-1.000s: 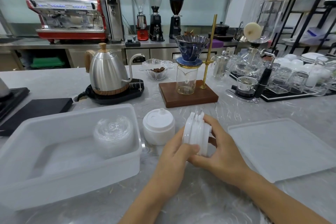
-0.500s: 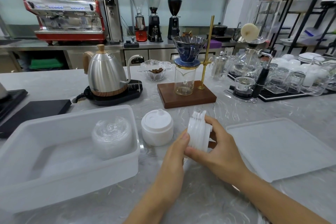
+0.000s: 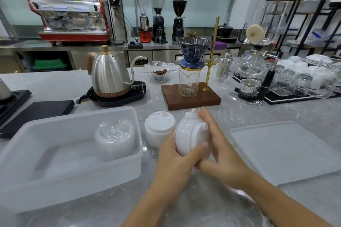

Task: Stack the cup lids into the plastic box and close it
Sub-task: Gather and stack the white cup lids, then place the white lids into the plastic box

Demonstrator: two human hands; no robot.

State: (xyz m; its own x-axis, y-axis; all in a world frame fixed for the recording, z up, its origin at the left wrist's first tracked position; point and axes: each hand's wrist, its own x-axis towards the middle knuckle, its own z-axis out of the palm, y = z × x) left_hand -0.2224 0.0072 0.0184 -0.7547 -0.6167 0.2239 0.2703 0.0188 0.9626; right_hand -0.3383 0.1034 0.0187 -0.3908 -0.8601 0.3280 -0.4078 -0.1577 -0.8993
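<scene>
Both hands hold a stack of white cup lids [image 3: 191, 134] turned on its side above the counter. My left hand [image 3: 175, 158] cups it from below and the left, thumb across its front. My right hand [image 3: 219, 151] presses against its right side. A second stack of white lids [image 3: 159, 131] stands upright on the counter just left of them. The open translucent plastic box [image 3: 55, 180] sits at the left, with a stack of clear lids [image 3: 115, 137] in its far right corner. The box's flat lid [image 3: 284, 151] lies on the counter to the right.
Behind the lids stand a wooden pour-over stand with a blue dripper [image 3: 191, 96], a steel kettle on a black base [image 3: 110, 79] and a glass dish [image 3: 159, 72]. A siphon brewer and glasses on a black mat [image 3: 295, 88] fill the back right. A black tray [image 3: 36, 112] lies far left.
The held stack has tipped and shifted slightly left, toward the upright stack. My left hand has slid under it, thumb across its front; my right hand now lies flat along its right side.
</scene>
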